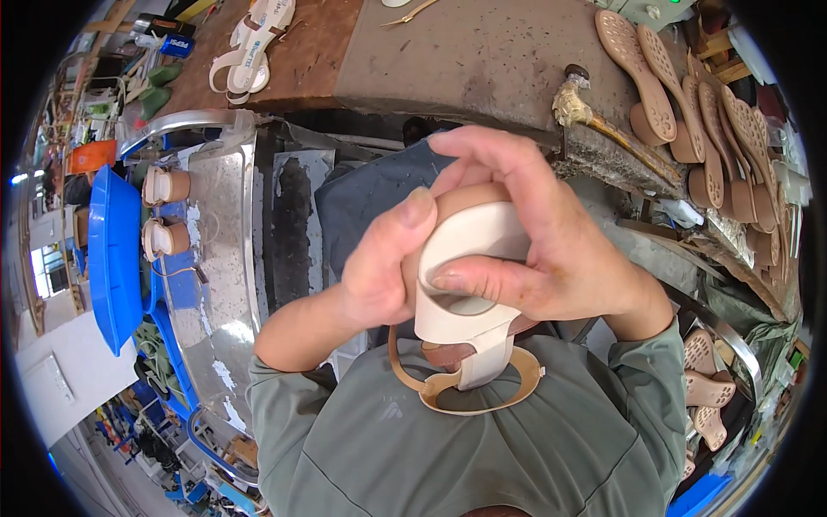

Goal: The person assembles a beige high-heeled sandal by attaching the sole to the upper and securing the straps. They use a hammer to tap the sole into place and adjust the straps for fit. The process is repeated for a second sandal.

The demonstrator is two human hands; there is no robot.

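Observation:
Between my hands, close to my chest, is a cream and tan sandal (469, 323) with its strap loop hanging toward my shirt. My left hand (383, 258) grips its left side, the thumb pressed along the edge. From the right, my right hand (551, 250) wraps over the sandal's far end, its thumb reaching inside the opening under the wide band. The fingers under the sole are partly hidden. Beyond my hands a dark cloth (366, 198) lies over my lap.
A hammer (616, 129) rests on the bench edge at the right, beside several tan soles (637, 77). Another sandal (250, 52) lies on the brown bench top (319, 43). To the left, two sandals (165, 237) stand on a metal rack (220, 198) by a blue basin (116, 258).

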